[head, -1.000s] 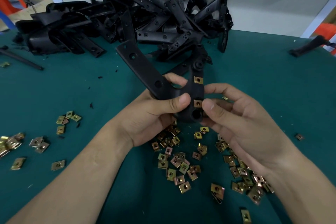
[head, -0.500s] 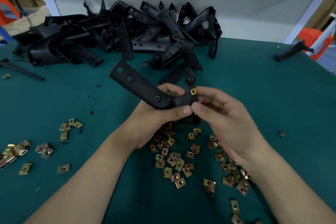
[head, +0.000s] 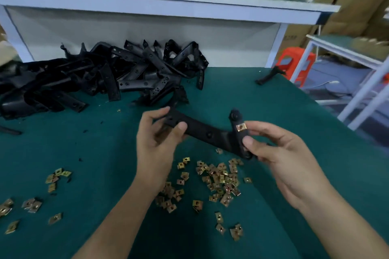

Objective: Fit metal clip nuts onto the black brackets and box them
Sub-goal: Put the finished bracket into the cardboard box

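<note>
Sliding away from the bend, the left grip (head: pixel 160 139) now pinches the far tip of the bracket (head: pixel 210 135) between thumb and fingers. The bracket has swung down flat, so it stretches from one grip to the other. The right grip (head: pixel 280 153) is closed on the short arm, with the thumb pressed on the front and the fingers behind. One nut (head: pixel 241 127) sits clipped on that short arm, just above the thumb. I think the two ends are held like this so the whole piece can be turned and checked. A second nut does not show now; the thumb may hide it. Under both grips lie the loose nuts (head: pixel 221 178) on the desk (head: pixel 284 107), close by so one can be picked up fast. Beyond the left grip waits the heap of brackets (head: pixel 101 82), not yet fitted. This piece looks nearly done. Packing it away likely comes next, but where it should go does not show.
</note>
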Demonstrator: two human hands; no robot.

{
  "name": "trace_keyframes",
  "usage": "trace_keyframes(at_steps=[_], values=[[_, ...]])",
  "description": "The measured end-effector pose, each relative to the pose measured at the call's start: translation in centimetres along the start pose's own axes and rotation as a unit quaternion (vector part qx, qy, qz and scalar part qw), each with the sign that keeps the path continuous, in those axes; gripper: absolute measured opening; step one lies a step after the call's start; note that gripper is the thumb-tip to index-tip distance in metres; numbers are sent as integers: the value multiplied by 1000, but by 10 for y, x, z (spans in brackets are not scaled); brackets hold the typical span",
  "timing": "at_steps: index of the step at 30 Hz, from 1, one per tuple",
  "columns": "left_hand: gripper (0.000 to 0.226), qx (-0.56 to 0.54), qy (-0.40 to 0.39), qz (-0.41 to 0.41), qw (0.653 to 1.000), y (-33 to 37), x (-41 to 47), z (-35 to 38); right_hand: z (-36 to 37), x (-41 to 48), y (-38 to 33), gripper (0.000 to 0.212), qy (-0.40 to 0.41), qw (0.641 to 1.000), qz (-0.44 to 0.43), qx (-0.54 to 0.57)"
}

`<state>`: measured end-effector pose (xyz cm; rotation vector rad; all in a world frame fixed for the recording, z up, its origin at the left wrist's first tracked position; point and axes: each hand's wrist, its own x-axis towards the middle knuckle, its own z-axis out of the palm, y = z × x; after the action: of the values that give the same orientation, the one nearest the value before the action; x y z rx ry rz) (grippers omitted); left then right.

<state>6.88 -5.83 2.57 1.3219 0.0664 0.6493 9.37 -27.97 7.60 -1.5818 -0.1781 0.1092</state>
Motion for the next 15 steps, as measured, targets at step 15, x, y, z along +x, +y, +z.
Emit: trace_keyframes(at_steps=[15], values=[[26,24,-397,-71,915,-8,-166,240,-197,-238,16,10,442,888,31,-123]])
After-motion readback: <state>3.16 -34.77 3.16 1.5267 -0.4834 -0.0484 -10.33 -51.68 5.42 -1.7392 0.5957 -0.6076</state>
